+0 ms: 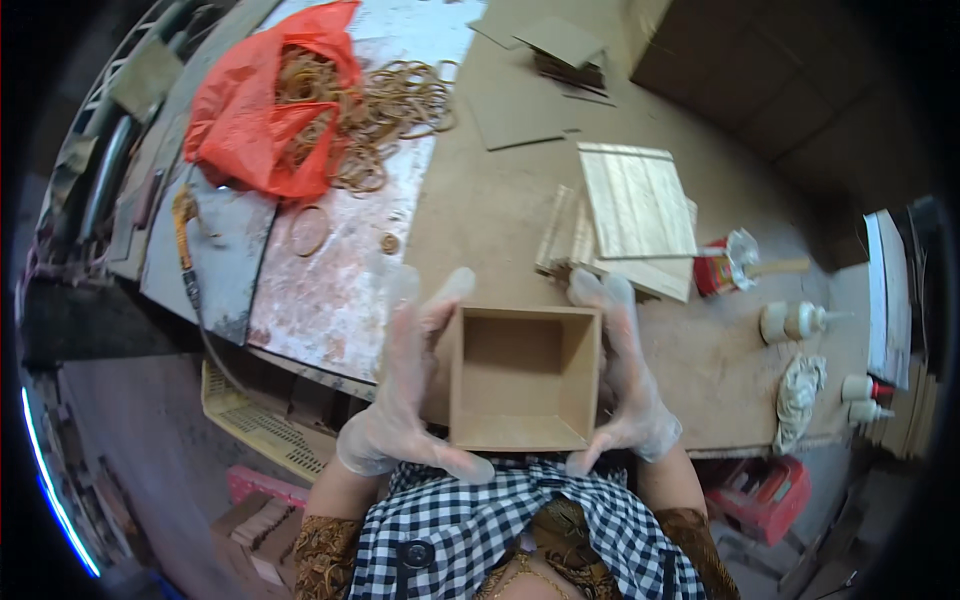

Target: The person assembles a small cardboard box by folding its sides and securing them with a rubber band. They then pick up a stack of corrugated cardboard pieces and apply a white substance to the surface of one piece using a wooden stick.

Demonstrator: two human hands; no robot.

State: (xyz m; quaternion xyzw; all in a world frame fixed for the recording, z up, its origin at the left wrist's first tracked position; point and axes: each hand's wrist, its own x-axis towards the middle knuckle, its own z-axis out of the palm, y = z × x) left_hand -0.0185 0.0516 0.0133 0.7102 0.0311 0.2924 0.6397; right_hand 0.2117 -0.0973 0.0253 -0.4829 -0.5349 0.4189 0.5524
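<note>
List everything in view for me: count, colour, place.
box: 1, brown, front centre
table: 1 or more, brown and white, ahead
bag: 1, red, left on table
bands: many, tan, in and beside bag
tool: 1, orange and black, left, nearer than bag
sheets: several, brown, far middle
panels: several, pale wood, right of centre
tub: 1, red, right of panels
bottles: 3, whitish, right
rag: 1, whitish, beside bottles
cartons: count unclear, brown, far right
crate: 1, yellow, below table, left
stools: apparently 2, red, below table
light: 1, bluish, lower left rim
apron: 1, black and white, bottom centre
left hand: 1, clear-gloved, at box's left
right hand: 1, clear-gloved, at box's right
</note>
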